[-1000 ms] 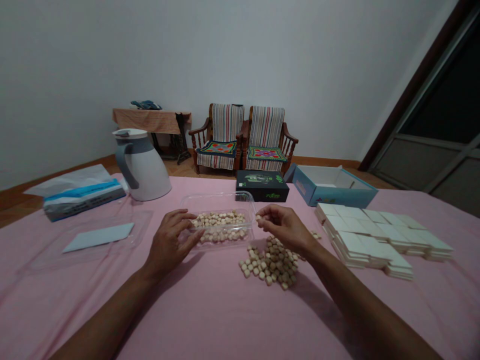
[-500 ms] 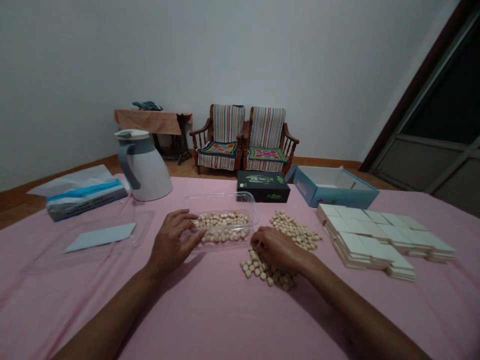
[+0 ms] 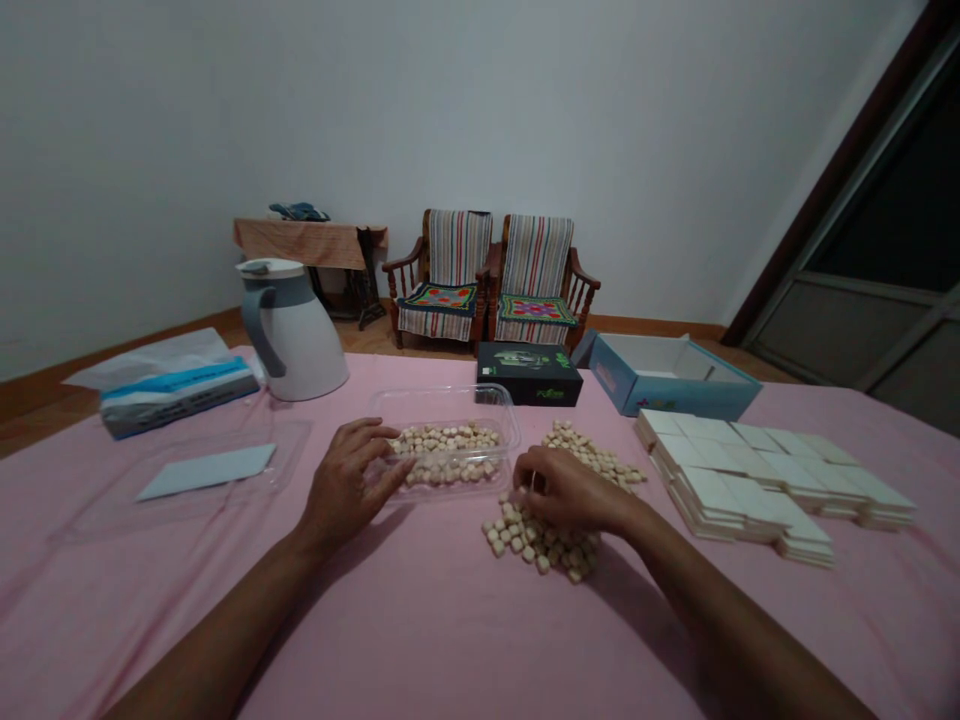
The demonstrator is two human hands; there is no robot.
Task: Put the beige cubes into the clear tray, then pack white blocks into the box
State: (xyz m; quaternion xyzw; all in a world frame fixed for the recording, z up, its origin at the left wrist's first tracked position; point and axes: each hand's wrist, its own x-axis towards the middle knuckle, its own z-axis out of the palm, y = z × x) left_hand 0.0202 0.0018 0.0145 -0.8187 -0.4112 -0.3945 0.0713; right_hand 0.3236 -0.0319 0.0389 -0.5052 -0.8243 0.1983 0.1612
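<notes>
A clear plastic container holds a layer of small pale wooden cubes with rounded corners. At its left side rests my left hand, fingers apart, the fingertips by the rim and nothing held. To the right of the container, loose wooden cubes lie heaped on the cloth. My right hand is over this heap with its fingers curled and pinched together, pointing down. Whatever lies between those fingertips is hidden. A second heap of cubes spreads behind my right hand.
Stacked pale square tiles stand at the right, with a blue open box behind them. A black box sits beyond the container. On the left are a white jug, a tissue pack and a clear lid bearing a white slip.
My right hand has risen slightly off the near heap, with its fingers still curled. My left hand stays at the container. The whole view has shifted a little.
</notes>
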